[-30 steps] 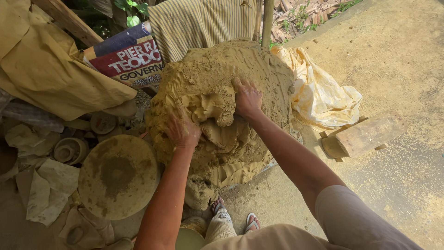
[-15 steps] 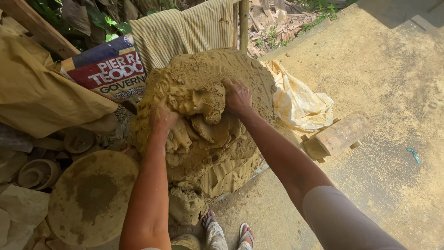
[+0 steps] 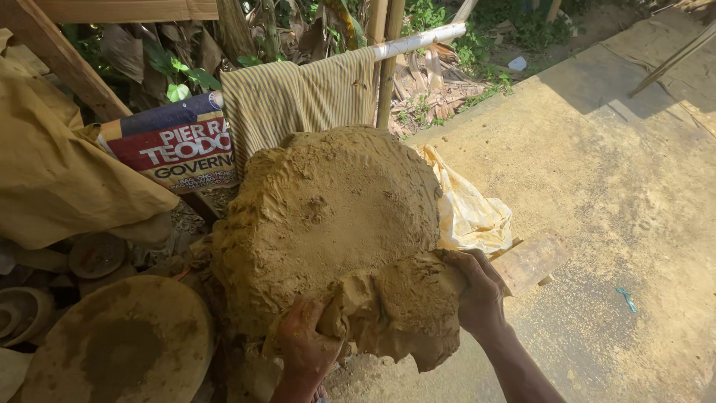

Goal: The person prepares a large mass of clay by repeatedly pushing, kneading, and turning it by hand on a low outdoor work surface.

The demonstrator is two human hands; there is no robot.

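A: Item one?

B: Clay lump (image 3: pixel 403 310), tan, ragged-edged, at the near lower edge of the big clay mound (image 3: pixel 328 216). I cannot tell whether it is torn free or still joined to the mound; the seam is hidden behind the lump itself.

A: Hands?

B: Left hand (image 3: pixel 306 343), clay-smeared, at the lump's left side, fingers curled shut around a fold of clay. Its wrist is cut off by the bottom edge. Right hand (image 3: pixel 481 295) at the lump's right side, fingers wrapped over its edge, clamped on it; the fingertips are buried in clay and out of sight.

A: The mound proper?

B: Large, rounded, its face flattened and finger-scored. Its base is hidden by the lump and hands.

A: Around the mound?

B: Right of it, touching, a crumpled yellow plastic sheet (image 3: pixel 470 213). Just beyond that sheet, a wooden block (image 3: pixel 529 261), partly covered. Behind the mound, a striped cloth (image 3: pixel 298 101) hung over a pale pole (image 3: pixel 418 39). Left of the cloth, a printed tarpaulin (image 3: pixel 171 145), its lower part tucked out of view. Further left, a mustard-yellow cover (image 3: pixel 60 186) draped over something unseen.

A: Lower left of the mound?

B: A round clay-coated disc (image 3: pixel 119 347), cut off by the frame. Beyond it, small clay bowls (image 3: pixel 93 254), in shadow, hard to count. To the mound's right, dusty concrete floor (image 3: pixel 611 186).
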